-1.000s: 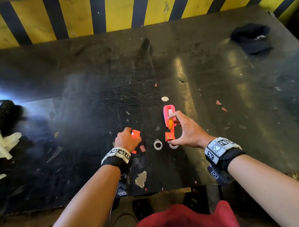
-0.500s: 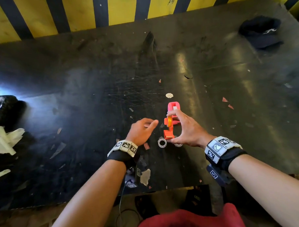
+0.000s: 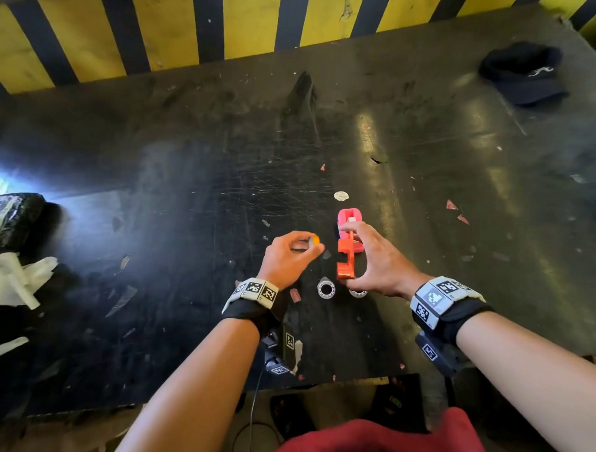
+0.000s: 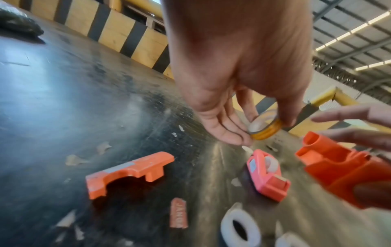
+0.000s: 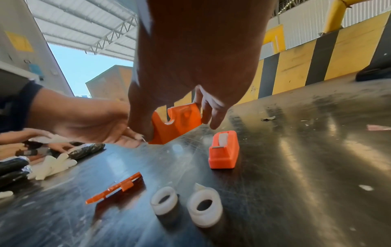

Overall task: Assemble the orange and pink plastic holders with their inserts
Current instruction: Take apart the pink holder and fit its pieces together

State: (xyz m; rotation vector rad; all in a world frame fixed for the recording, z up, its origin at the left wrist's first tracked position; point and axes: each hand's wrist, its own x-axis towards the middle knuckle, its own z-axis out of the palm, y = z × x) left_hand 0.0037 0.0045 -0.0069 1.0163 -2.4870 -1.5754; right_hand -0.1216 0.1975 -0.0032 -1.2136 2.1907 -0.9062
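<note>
2 hands are at work over the counter [image 3: 186, 196]. The right hand [image 3: 376, 260] grasps an orange holder [image 5: 176, 122] by its ends, lifted clear of the counter with its notched side showing in the right wrist view. The left hand [image 3: 287, 257] pinches a small orange-rimmed roll [image 4: 265, 129] between thumb and fingertips, just left of the holder and level with it.

Beyond the holder stands a pink holder [image 3: 349, 218] with its roll already seated (that 1 looks done). Nearer the person than the orange holder lie 2 white rings [image 5: 165, 200], and left of them a loose orange side piece [image 4: 129, 172].

The step in hand appears to be loading the orange holder. Next, the roll likely needs turning so its axis lines up with the notch, then pressing in while the right hand keeps the holder steady.
</note>
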